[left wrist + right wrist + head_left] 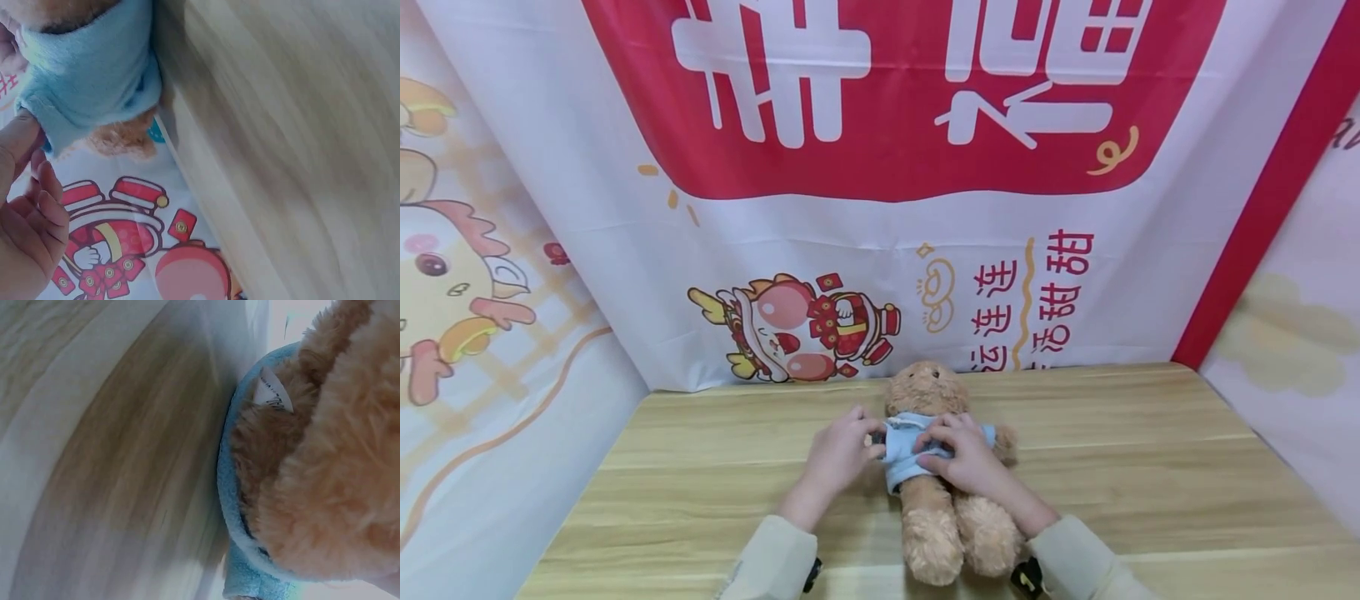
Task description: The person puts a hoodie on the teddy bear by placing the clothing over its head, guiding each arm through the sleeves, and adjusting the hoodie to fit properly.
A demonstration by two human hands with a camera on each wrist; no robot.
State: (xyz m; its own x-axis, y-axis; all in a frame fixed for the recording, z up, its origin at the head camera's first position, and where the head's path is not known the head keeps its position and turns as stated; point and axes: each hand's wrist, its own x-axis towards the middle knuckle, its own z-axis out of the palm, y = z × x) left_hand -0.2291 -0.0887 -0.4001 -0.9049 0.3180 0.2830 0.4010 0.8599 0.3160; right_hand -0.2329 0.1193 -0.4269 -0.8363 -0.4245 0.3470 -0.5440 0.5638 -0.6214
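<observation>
A light brown teddy bear (pixel 931 533) lies on its back on the table, head toward the banner, wearing a light blue shirt (pixel 904 435). On the bear's left side in the head view, my left hand (pixel 838 450) pinches the shirt's sleeve. In the left wrist view its thumb sits at the opening of the sleeve (pixel 50 122), other fingers curled below. My right hand (pixel 966 454) lies over the shirt's front, fingers bent and gripping the cloth. One furry arm (pixel 1004 443) sticks out at right. The right wrist view shows the shirt's hem (pixel 228 494) and a white tag (pixel 272 392).
The wood-grain table (pixel 722 500) has rounded far corners. Behind it hangs a white and red banner (pixel 887 225) with printed characters and a cartoon figure. Patterned cloth walls (pixel 497 375) stand at both sides.
</observation>
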